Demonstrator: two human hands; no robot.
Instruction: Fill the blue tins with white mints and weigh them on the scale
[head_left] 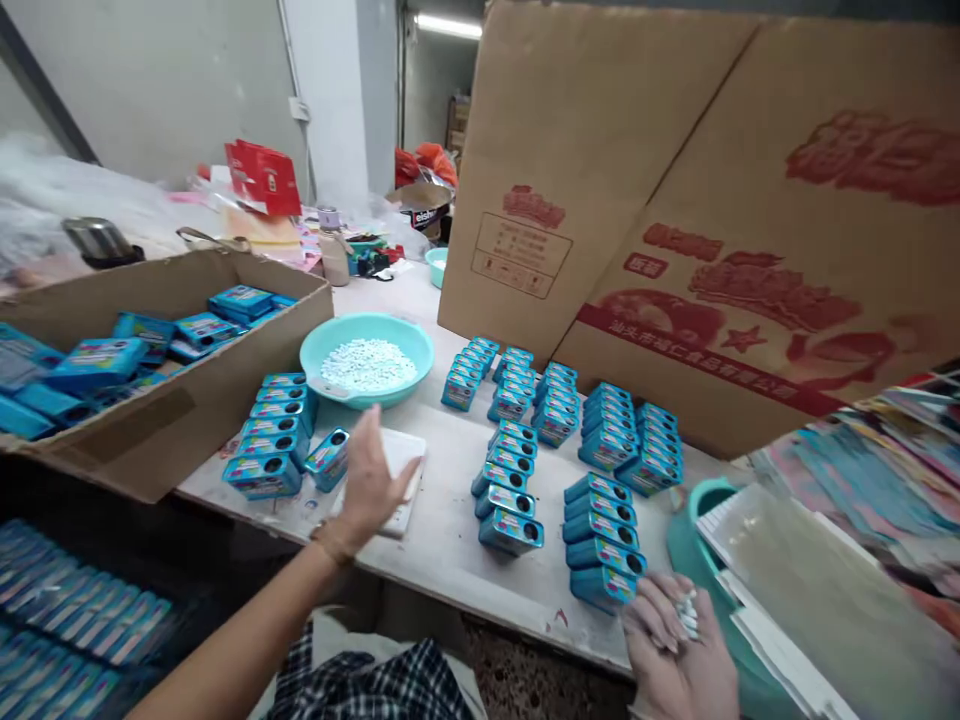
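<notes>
White in colour, found small pellets (687, 614) held in curled fingers of right hand (677, 652), well right of bowl (367, 326). Observed left hand (373, 480), fingers extended, thumb wide, just nearer than bowl. Recorded blue tins (510, 536) in rows right of bowl, others inside open carton (202, 400) left of bowl.

Red packaging (262, 178) and a beige bottle (334, 256) sit left of a large carton (577, 150) with red print.
</notes>
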